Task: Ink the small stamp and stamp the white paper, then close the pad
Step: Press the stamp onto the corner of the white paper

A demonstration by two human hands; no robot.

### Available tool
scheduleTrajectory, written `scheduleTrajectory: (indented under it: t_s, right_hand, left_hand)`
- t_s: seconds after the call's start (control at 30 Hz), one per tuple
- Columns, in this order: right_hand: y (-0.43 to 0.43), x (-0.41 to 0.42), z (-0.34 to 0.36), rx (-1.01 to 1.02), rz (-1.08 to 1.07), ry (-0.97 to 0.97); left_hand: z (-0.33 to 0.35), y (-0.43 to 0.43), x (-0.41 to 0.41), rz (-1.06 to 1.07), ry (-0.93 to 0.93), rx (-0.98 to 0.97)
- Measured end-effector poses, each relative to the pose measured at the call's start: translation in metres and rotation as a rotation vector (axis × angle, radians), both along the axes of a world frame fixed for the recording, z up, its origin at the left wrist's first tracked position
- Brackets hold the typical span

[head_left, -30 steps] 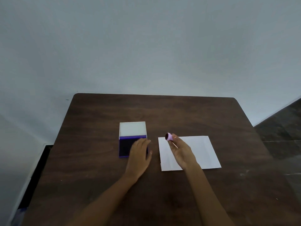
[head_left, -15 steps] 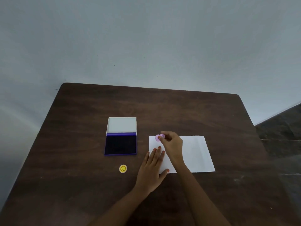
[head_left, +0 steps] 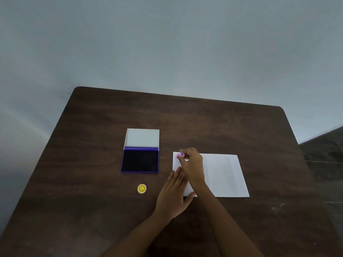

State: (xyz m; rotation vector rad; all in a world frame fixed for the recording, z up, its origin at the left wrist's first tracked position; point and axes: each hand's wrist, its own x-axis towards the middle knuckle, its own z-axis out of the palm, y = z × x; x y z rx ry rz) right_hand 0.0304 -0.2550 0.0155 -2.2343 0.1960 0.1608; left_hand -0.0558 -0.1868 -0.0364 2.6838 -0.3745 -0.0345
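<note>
The small pink stamp [head_left: 180,155] is pinched in the fingertips of my right hand [head_left: 192,166], pressed down on the top left corner of the white paper [head_left: 222,175]. My left hand [head_left: 173,193] lies flat with fingers spread, holding down the paper's left edge. The ink pad [head_left: 140,161] sits to the left of the paper with its purple-edged dark surface exposed and its white lid [head_left: 142,138] folded back flat on the table.
A small round yellow cap with a smiley face [head_left: 142,188] lies on the dark wooden table [head_left: 204,123], below the pad. A pale wall stands behind the table's far edge. Dark floor shows at the right.
My left hand left the ink pad and moved right onto the paper's edge. My right hand turned the stamp face down and lowered it onto the paper's corner. The camera view shifted.
</note>
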Motion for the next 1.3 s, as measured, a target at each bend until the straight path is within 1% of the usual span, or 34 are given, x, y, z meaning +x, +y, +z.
scheduleTrajectory:
  t_s: [0.2,0.47,0.7,0.9,1.03,1.13,1.2,1.3]
  right_hand:
    - [0.004,-0.002,-0.003,-0.025,0.036,-0.002]
    - [0.009,-0.001,-0.005,-0.108,0.086,-0.01]
    - [0.011,-0.006,-0.008,-0.121,0.077,-0.078]
    - [0.01,-0.008,-0.005,-0.111,0.062,-0.132]
    - [0.01,-0.007,-0.004,-0.109,0.057,-0.136]
    - [0.009,-0.004,-0.005,-0.031,0.0,-0.07]
    - [0.003,0.002,-0.003,0.069,-0.098,0.01]
    - [-0.013,0.007,0.006,0.367,-0.334,0.111]
  left_hand:
    - [0.003,-0.001,-0.001,0.015,-0.06,-0.013]
    - [0.004,0.0,-0.003,0.021,-0.095,0.003]
    - [0.004,0.0,-0.004,0.021,-0.057,0.006]
    - [0.009,-0.002,-0.002,0.013,-0.098,0.032]
    - [0.009,-0.002,0.0,0.012,-0.074,0.021]
    - [0.005,0.0,-0.001,0.014,-0.035,0.014]
    - [0.004,0.0,-0.001,0.016,-0.001,-0.008]
    - [0.001,0.0,0.0,0.004,0.015,-0.03]
